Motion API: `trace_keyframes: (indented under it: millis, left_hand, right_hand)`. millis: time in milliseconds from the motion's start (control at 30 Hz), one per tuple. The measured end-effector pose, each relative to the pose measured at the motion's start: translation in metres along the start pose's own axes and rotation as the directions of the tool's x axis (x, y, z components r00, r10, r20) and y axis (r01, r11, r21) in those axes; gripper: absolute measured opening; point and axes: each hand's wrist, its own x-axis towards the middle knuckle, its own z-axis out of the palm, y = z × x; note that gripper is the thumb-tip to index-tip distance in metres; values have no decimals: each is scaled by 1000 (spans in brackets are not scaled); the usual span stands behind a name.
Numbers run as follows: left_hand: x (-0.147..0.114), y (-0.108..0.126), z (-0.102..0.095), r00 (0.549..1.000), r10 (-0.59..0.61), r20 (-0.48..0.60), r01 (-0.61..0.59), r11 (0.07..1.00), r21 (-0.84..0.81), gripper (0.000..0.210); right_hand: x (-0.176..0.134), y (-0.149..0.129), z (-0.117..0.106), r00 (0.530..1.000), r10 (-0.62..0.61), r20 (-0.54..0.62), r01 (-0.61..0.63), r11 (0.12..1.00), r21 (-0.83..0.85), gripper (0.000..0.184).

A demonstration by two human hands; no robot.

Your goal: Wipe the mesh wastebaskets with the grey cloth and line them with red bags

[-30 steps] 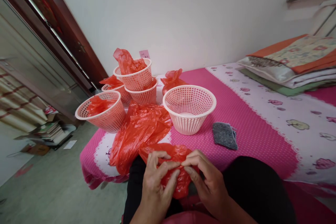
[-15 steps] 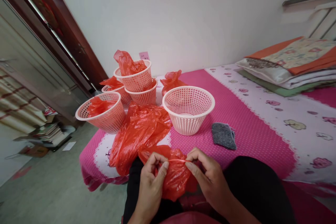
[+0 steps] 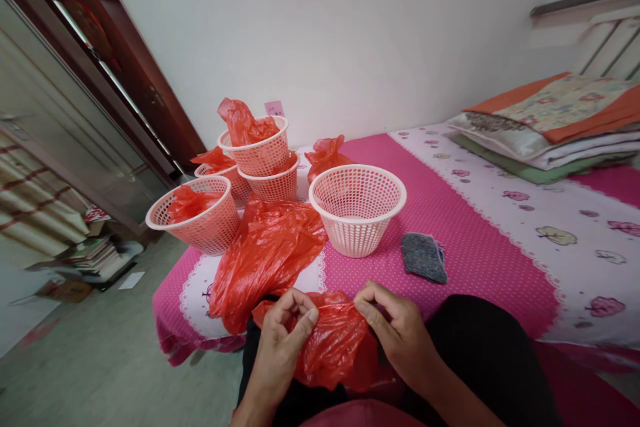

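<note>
Red bag (image 3: 333, 350): it hangs crumpled over the lap, just in front of the near edge of the bed (image 3: 440, 200), its upper rim drawn between both hands.
Left hand (image 3: 280, 340): I see thumb and forefinger pinching the rim, the other fingers curled in.
Right hand (image 3: 395, 330): it pinches the same rim farther right, apart from the left; how much plastic each pinch catches I can't make out from here.
Tear: the plastic looks thin, so I judge a hard outward pull could split the rim between the pinches.
Slip: a shallow grip could let one side slide free and drop the bag into the lap.
Snag: loose red plastic (image 3: 265, 253) sprawls at the near edge, close to the left hand; a caught fold might drag it off.
White basket (image 3: 356, 233): upright, just beyond the hands; a careless forward reach could nudge it.
Grey cloth (image 3: 424, 258): right of that basket, near the same edge.
Left basket (image 3: 210, 227): by the near left corner, red plastic inside; a bump might send it over.
Upper basket (image 3: 263, 153): perched on the lower basket (image 3: 274, 187) toward the wall-side edge; jolting the bed could topple it.
</note>
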Motion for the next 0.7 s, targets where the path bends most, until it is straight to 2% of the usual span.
trace_keyframes:
  millis: [200,333,400,500,567,633,700]
  left_hand:
    - [-2,-9,0,1000,-17,11,17,1000,-7,33]
    - [-3,-13,-3,988,-87,128,88,996,-1,34]
    - [-5,-9,-4,987,-94,127,95,995,-2,34]
    - [-7,-5,-6,995,-95,33,97,992,-85,34]
    - [-8,-6,-6,992,-124,-1,122,977,-173,34]
    - [-8,-12,-5,987,-161,9,157,949,-273,32]
    - [-7,-18,-4,982,-182,41,184,914,-362,32]
  right_hand:
    - [-2,-4,0,997,-64,-35,63,997,-36,24]
    - [-5,-7,2,992,-107,-58,106,994,-34,20]
    - [-7,-8,3,990,-110,-89,108,994,-23,16]
    - [-9,-11,5,987,-100,-123,101,995,9,15]
    - [-8,-11,5,984,-131,-119,129,991,-28,17]
    - [-7,-11,6,976,-192,-100,180,977,-117,22]
    - [-6,-8,8,966,-247,-77,229,955,-186,20]
